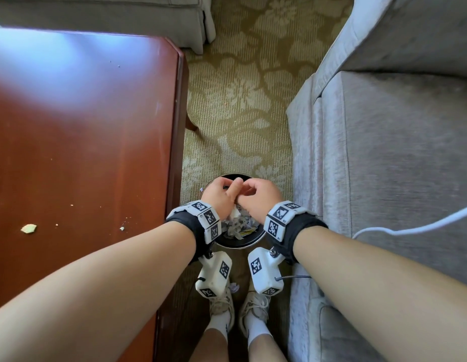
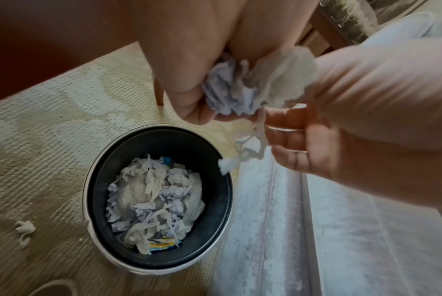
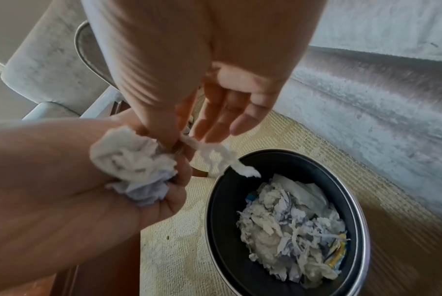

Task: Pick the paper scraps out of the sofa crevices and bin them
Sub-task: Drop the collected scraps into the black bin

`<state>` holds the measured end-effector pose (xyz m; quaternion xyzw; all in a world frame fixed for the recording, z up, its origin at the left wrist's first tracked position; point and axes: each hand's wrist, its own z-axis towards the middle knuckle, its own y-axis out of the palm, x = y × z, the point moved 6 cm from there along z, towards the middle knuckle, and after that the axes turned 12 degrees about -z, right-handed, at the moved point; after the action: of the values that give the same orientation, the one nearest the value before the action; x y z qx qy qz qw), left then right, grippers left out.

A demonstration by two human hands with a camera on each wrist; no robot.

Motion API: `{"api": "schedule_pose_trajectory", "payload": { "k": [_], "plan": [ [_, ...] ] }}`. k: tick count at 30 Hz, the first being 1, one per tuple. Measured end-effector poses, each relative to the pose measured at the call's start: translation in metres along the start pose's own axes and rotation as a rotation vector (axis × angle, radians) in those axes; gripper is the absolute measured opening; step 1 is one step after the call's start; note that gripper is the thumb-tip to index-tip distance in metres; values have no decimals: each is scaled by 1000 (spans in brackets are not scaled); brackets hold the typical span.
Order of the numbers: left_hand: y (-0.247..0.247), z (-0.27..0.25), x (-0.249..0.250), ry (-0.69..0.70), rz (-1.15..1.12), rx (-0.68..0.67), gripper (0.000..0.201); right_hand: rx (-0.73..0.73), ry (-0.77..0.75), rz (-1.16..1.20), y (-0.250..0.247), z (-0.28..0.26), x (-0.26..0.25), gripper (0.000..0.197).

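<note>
While both hands are hovering together over the bin, the binning step is under way. Left hand is gripping a wad of paper scraps, white tissue and pale lilac paper bunched in its curled fingers. Right hand is pinching a white strip between thumb and forefinger and drawing it out of the wad; its other fingers are hanging loosely straight. The strip's free end is dangling just above the bin rim, not yet let go.

Below the hands, the bin is standing on the patterned carpet, between the wooden table and the sofa. It is a dark round bin with a pale rim, already holding a heap of torn scraps plus a bit of blue and yellow wrapper. One stray scrap is lying on the carpet just beside the bin, apart from it. Small crumbs and a pale fragment are sitting on the table top.

Farther off, a white cable is trailing over the sofa seat. No scraps are showing in the crevices in view.

Judgement: the task looks well along. Next move calls for releasing the strip over the opening, then emptying the left hand's wad straight down, keeping both hands centred so light pieces do not drift past the rim. The stray scrap probably needs picking up after.
</note>
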<state>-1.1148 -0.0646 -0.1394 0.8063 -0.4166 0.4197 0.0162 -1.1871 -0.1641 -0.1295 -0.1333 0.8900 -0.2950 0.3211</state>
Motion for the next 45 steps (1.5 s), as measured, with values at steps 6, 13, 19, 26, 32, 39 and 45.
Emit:
{"api": "schedule_pose_trajectory", "payload": {
  "k": [6,13,19,26,32,39,45],
  "plan": [
    [-4,3,-4,-86,-74,6,60,78,55,56,-7,2,2,8],
    [0,2,7,-89,-70,-108,24,56,57,104,-8,-3,11,7],
    [-1,0,5,33,45,-122,8,41,112,248,-5,-7,16,12],
    [-9,1,1,76,59,-13,3,89,146,209,0,-3,20,19],
    [-18,5,-8,55,71,23,9,80,84,112,-1,-4,15,26],
    [-18,-5,-18,15,79,12,19,58,141,146,-3,-14,15,18],
    [-12,-31,-30,-24,81,-51,21,69,123,44,-5,-32,25,17]
  ]
}}
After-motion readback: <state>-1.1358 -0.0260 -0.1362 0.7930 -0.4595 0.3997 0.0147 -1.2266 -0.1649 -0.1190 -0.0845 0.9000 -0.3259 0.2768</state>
